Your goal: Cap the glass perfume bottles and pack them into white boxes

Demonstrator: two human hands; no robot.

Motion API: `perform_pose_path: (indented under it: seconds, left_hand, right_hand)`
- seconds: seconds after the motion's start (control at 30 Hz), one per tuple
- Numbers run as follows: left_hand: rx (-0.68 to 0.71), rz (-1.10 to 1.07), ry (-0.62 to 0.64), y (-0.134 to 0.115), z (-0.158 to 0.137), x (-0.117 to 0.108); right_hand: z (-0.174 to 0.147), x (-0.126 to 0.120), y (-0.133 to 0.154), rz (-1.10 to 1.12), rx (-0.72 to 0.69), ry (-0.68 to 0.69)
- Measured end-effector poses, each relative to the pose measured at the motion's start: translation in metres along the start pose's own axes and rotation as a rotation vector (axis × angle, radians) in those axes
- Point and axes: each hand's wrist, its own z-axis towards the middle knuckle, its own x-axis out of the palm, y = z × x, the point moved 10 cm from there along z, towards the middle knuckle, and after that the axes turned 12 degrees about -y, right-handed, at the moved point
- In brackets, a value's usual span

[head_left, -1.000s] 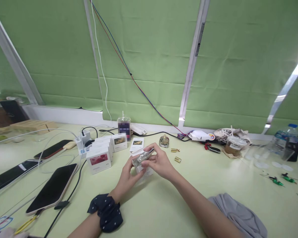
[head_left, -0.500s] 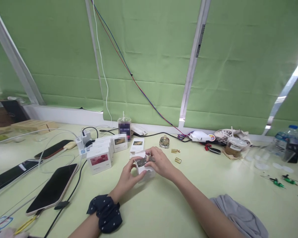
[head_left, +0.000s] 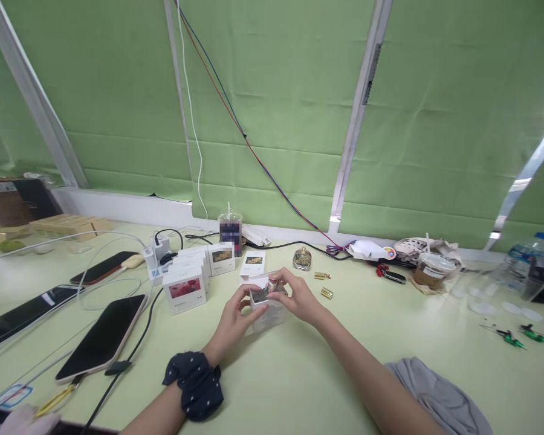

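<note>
A small white box (head_left: 268,316) stands open-topped on the table in front of me. My left hand (head_left: 234,321) grips it from the left, thumb on the near side and fingers at the back. My right hand (head_left: 303,297) pinches a small shiny metallic piece (head_left: 272,283) at the box's mouth; whatever lies below it is hidden in the box. Just behind my hands lies another white box (head_left: 252,263) with a dark picture on it. Beyond my right hand are a squat glass bottle (head_left: 301,258) and two gold cylindrical pieces, one a gold cap (head_left: 327,293).
Several white boxes (head_left: 184,292) stand in a row at left, beside a charger and cables. Phones (head_left: 102,339) lie farther left. A drink cup (head_left: 230,233) is at the back. To the right are a coffee cup (head_left: 431,269), green-handled tools (head_left: 510,338) and grey cloth (head_left: 439,393).
My right fingers have shifted slightly on the shiny piece, which sits a little lower at the box's mouth. The box has tilted slightly. The whole view has moved a little.
</note>
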Motion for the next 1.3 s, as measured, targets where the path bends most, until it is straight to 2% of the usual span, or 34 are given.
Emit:
perform_pose_path:
  seconds: [0.33,0.57,0.77,0.87,1.0,1.3]
  left_hand:
    - [-0.008,-0.006,-0.012,0.001,0.002,0.000]
    - [0.003,0.040,-0.012,0.006,0.002,-0.001]
    - [0.057,0.143,0.025,-0.001,-0.002,0.003]
    - [0.095,0.128,-0.007,-0.004,-0.003,0.001]
    - [0.120,0.126,-0.082,-0.001,-0.004,-0.006]
    - [0.141,0.187,-0.028,-0.006,-0.002,-0.003]
  right_hand:
    - [-0.003,0.007,0.001,0.072,-0.044,-0.018]
    - [-0.002,0.008,0.006,0.064,-0.087,0.024]
    - [0.006,-0.016,-0.003,0.082,-0.039,-0.030]
    - [0.010,-0.031,-0.012,0.078,0.047,-0.047]
    - [0.008,-0.029,-0.023,0.154,0.182,0.076]
    - [-0.004,-0.011,-0.031,0.187,0.199,0.303]
